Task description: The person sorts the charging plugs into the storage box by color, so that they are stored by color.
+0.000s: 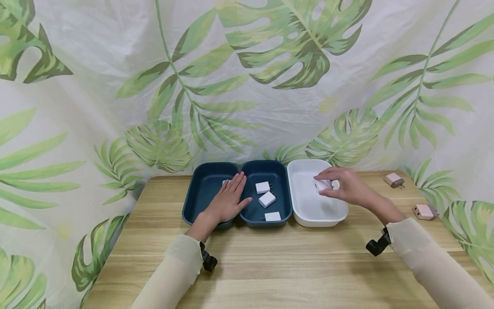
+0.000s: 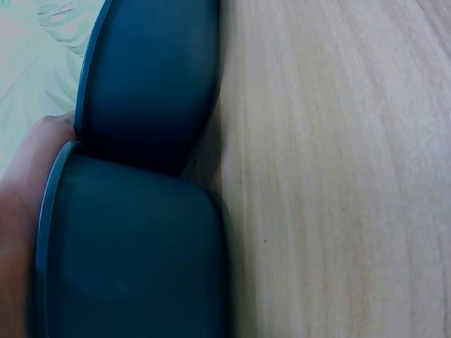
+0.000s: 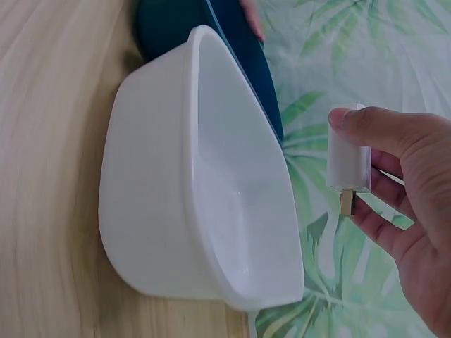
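My right hand [image 1: 345,184] pinches a white charger plug [image 3: 348,151] between thumb and fingers, its metal prongs pointing down in the right wrist view. In the head view this charger is over the white bin [image 1: 308,221], whose inside looks bare. My left hand [image 1: 227,201] lies with straight fingers across the adjoining rims of the left dark blue bin [image 1: 200,193] and the middle dark blue bin [image 1: 266,224]. Inside the middle bin are three white chargers [image 1: 266,199]. A bit of something white [image 1: 225,182] shows in the left bin, mostly hidden by the left fingers.
Two pink-faced chargers, one farther back [image 1: 393,180] and one nearer [image 1: 424,211], lie at the right side of the wooden table [image 1: 278,270]. Behind the row of bins hangs a leaf-patterned cloth [image 1: 270,116]. The three bins stand side by side along the table's back.
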Tool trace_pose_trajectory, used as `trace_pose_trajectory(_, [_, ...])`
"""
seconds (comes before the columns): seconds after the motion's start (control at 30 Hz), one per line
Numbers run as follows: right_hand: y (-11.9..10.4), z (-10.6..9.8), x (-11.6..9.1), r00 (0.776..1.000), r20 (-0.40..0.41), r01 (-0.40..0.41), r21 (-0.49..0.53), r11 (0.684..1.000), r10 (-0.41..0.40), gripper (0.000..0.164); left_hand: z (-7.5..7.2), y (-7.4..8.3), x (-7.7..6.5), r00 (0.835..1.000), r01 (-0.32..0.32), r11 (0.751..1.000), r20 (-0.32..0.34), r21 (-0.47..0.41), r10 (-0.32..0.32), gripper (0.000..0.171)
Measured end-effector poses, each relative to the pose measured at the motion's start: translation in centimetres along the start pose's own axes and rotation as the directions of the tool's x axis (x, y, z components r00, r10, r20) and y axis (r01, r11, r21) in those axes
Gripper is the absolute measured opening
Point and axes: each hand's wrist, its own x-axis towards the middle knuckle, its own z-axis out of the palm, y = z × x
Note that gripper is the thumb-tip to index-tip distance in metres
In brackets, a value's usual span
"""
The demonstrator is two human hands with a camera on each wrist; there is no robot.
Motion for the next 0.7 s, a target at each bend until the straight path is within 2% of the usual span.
trace_pose_trajectory(0.47, [-0.9, 2.4, 1.3, 0.999, -0.01, 0.032, 0.092, 0.995, -0.031, 0.038, 0.0, 0.0, -0.1, 1.0, -0.002, 1.0, -0.01, -0.007, 0.002, 0.083])
trace_pose_trajectory(0.7, [-2.0, 3.4, 2.2, 1.0, 0.014, 0.011, 0.14, 0.99, -0.013, 0.04, -0.1, 0.1, -0.1, 1.0, -0.002, 1.0, -0.006, -0.005, 0.002, 0.083])
